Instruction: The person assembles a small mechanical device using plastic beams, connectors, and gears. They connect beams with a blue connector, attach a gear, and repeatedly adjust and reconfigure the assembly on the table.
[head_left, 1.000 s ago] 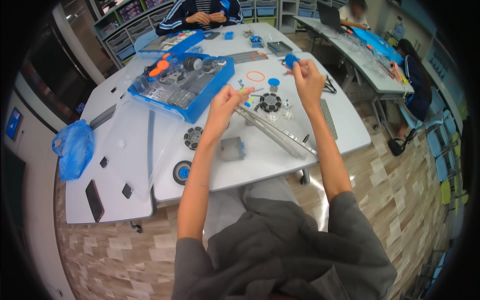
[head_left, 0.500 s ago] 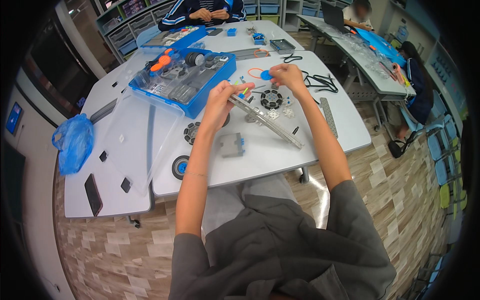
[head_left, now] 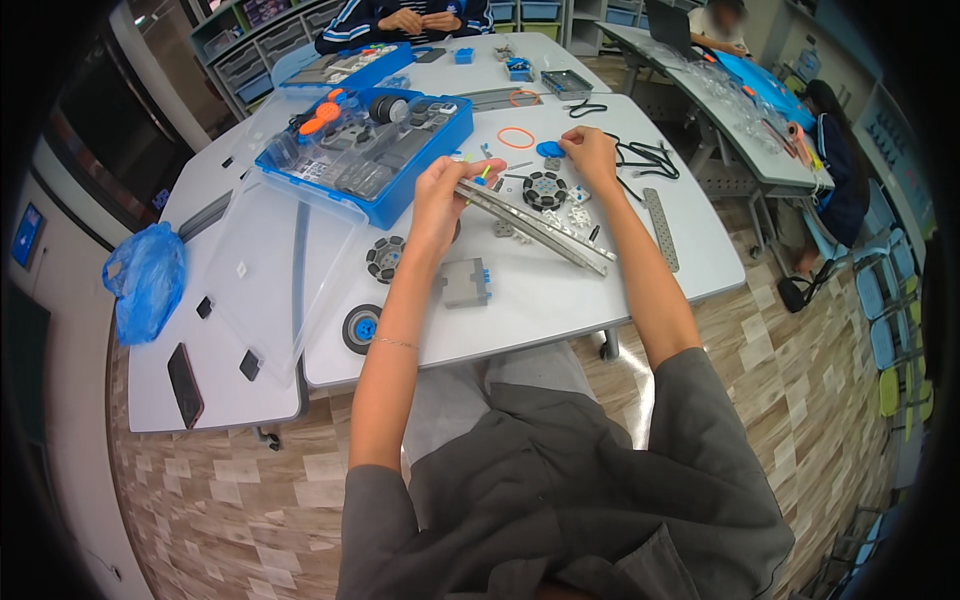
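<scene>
My left hand [head_left: 437, 207] is closed round the near-left end of a long grey perforated beam [head_left: 535, 228], which slants away to the right above the table. Small green and blue pegs [head_left: 484, 174] show by its fingers. Farther right, my right hand [head_left: 588, 154] pinches the edge of a blue disc [head_left: 549, 149], low over the tabletop; whether the disc rests on it I cannot tell. Just below is a black-and-grey roller wheel [head_left: 545, 190]. White connector pieces [head_left: 579, 216] lie by the beam, and a grey block with blue pegs [head_left: 466, 283] sits nearer me.
An open blue parts case [head_left: 420, 175] stands left of my hands, beside a clear lid [head_left: 290, 260]. An orange ring [head_left: 516, 137], black cables [head_left: 645, 160] and a flat grey plate [head_left: 660, 230] lie around. A tyred wheel [head_left: 361, 329] is near the front edge. Another person [head_left: 405, 20] sits opposite.
My right hand has moved slightly right and lower with the blue disc, away from the orange ring. The beam in my left hand has turned, showing more of its side.
</scene>
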A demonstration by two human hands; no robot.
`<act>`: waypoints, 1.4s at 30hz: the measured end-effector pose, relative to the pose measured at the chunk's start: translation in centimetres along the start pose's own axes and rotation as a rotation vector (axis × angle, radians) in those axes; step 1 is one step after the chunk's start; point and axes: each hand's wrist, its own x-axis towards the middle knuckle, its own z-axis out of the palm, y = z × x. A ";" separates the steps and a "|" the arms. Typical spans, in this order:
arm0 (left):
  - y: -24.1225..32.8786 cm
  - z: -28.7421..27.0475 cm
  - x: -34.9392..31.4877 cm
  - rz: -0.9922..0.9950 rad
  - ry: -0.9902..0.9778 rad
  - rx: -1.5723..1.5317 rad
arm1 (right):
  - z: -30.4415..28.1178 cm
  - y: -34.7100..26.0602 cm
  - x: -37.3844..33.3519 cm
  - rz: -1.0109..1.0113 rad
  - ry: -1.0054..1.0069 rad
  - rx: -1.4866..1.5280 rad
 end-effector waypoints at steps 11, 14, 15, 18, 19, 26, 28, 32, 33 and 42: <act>0.0 -0.1 0.0 -0.011 0.013 0.014 | 0.3 -2.8 -0.6 -0.126 -0.102 -0.335; 0.1 0.1 -0.1 -0.019 0.021 0.020 | 0.4 -3.3 0.1 -0.120 -0.106 -0.323; 0.1 0.1 -0.1 -0.024 0.026 0.017 | 0.4 -3.4 0.3 -0.124 -0.118 -0.332; 0.0 0.2 -0.2 -0.021 0.019 -0.014 | 0.6 -3.2 0.6 -0.131 -0.130 -0.365; 0.1 0.2 -0.2 -0.014 0.017 -0.013 | 0.6 -3.1 0.6 -0.123 -0.142 -0.378; 0.2 0.1 -0.3 -0.012 0.062 -0.024 | -1.8 -0.6 2.0 0.041 -0.121 -0.581; 0.2 0.0 -0.3 0.005 0.079 -0.037 | -2.1 -0.3 2.2 0.002 -0.110 -0.573; 0.1 -0.2 -0.3 0.009 0.087 -0.051 | -1.7 -0.7 2.2 -0.077 -0.010 -0.542; 0.1 -0.2 -0.2 0.007 0.086 -0.047 | -1.5 -0.9 2.1 -0.076 -0.024 -0.570; -0.2 -0.5 0.0 -0.046 0.082 -0.143 | -0.9 -0.3 1.2 -0.125 -0.007 -0.560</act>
